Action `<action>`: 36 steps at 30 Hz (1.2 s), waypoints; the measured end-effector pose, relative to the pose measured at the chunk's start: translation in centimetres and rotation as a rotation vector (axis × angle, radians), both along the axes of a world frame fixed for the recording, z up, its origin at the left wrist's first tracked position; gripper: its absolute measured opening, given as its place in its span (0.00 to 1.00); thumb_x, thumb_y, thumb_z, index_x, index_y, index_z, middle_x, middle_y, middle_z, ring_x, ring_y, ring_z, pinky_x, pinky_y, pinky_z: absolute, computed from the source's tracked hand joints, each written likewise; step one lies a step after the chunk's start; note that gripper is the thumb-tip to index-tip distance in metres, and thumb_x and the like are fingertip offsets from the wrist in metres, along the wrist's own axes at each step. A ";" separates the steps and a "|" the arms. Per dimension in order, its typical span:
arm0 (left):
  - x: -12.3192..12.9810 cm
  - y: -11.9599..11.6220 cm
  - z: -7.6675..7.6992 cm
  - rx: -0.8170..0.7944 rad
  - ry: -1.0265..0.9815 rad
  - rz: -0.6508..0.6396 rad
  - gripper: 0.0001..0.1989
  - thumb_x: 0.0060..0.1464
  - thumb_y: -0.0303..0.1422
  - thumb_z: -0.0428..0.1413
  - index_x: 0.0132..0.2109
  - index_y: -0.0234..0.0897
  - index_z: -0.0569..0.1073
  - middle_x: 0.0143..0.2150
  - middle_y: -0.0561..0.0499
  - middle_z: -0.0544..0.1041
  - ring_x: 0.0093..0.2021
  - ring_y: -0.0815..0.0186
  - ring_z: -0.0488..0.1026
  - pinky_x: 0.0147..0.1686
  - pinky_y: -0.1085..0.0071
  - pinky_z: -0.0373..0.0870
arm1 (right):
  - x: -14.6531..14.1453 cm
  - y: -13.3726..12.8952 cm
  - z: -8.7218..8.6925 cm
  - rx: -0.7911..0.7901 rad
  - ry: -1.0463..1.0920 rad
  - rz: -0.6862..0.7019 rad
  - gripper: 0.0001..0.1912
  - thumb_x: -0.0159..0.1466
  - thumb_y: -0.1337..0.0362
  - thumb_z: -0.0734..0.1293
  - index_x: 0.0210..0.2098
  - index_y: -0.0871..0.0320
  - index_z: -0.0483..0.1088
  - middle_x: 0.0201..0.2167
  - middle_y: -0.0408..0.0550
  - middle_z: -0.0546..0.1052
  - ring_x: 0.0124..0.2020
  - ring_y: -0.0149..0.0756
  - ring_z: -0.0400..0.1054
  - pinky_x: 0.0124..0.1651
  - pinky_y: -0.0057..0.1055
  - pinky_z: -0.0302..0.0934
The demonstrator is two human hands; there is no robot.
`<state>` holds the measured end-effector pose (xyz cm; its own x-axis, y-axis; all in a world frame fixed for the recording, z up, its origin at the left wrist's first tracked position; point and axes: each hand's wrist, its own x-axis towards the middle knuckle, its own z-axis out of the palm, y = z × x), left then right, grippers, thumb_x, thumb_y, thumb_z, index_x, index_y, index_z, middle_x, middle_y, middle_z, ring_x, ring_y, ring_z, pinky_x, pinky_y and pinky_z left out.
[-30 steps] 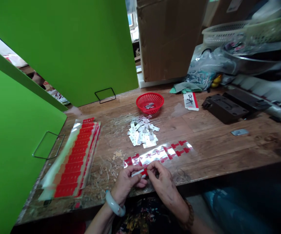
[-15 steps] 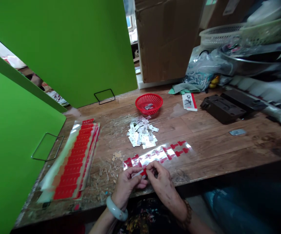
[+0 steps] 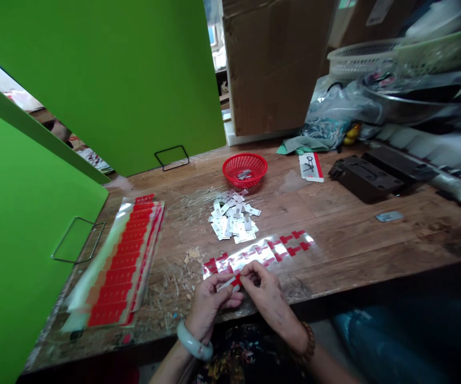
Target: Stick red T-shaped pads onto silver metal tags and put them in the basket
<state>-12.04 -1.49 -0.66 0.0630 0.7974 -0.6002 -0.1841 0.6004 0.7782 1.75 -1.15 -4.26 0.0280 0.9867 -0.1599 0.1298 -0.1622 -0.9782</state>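
Nearest us, below the left hand (image 3: 208, 303), a bangle (image 3: 194, 341) rings the wrist, and a beaded bracelet (image 3: 309, 341) circles the other wrist below the right hand (image 3: 268, 296). We see the two hands close together over the near edge of the bench (image 3: 166, 314). Between them is a pale strip (image 3: 227, 283), and the left hand is clamped on it, thumb against fingers. Its long axis runs aslant, from the left palm outward and up toward the right fingertips. At that far end, facing the right hand, sits a red tab (image 3: 237, 280); the right thumb and forefinger are pinched together on it. So we read it this way: the left hand has the strip's body, while the right is the nearer to the tab, which lies just left of its fingertips. How much of the tab touches the strip we cannot tell, since fingers cover part of it.

Just beyond both hands lies a clear sheet (image 3: 279, 249) with more red tabs, stretching outward to the right. Well to the left of the left hand are layered red sheets (image 3: 112, 290). Straight ahead, past the clear sheet, we find a loose pile (image 3: 236, 220) of metal plates, then a red basket (image 3: 245, 158) with a few pieces inside. Farthest ahead stands a carton (image 3: 274, 69).
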 end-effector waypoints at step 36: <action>-0.8 -0.1 0.3 -0.003 -0.027 -0.046 0.17 0.43 0.32 0.63 0.41 0.27 0.73 0.30 0.42 0.80 0.28 0.66 0.77 0.30 0.74 0.74 | 0.1 0.0 0.5 -0.141 0.269 0.216 0.14 0.61 0.54 0.63 0.29 0.58 0.63 0.16 0.35 0.62 0.17 0.23 0.53 0.19 0.20 0.46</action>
